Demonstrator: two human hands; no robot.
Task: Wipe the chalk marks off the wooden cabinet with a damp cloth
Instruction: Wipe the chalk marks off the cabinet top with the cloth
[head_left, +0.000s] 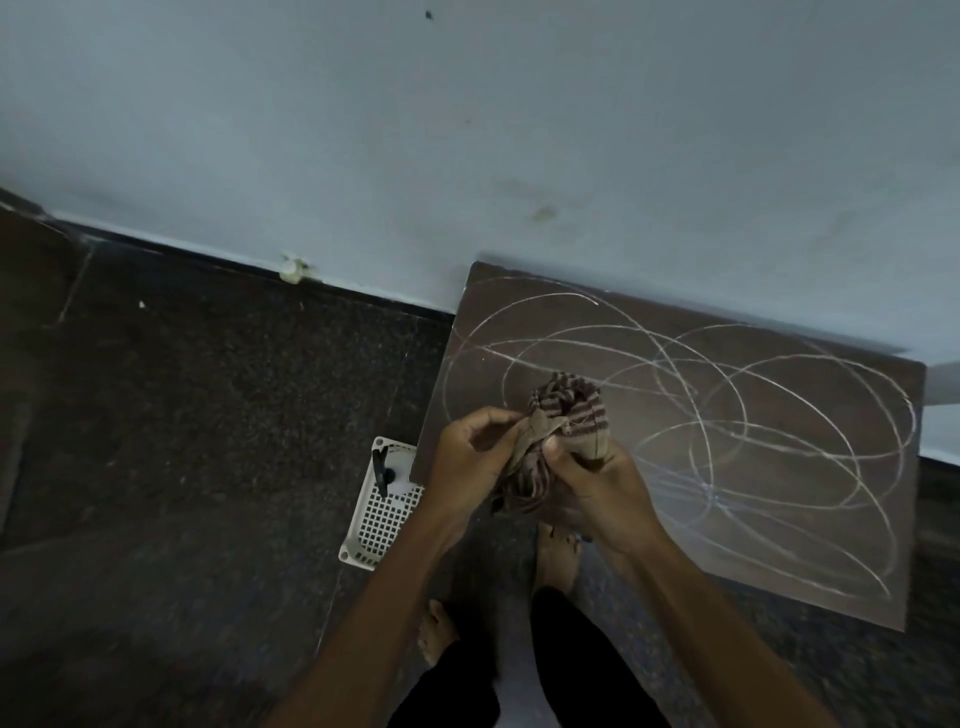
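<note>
A dark brown wooden cabinet top stands against the wall at the right, covered in looping white chalk marks. A brown striped cloth is bunched up above the cabinet's near left corner. My left hand pinches a fold of the cloth from the left. My right hand grips the bundle from below and the right. Part of the cloth hangs down between my hands.
A white plastic lattice basket sits on the dark speckled floor beside the cabinet's left edge. My bare feet stand just in front of the cabinet. A pale blue wall runs behind.
</note>
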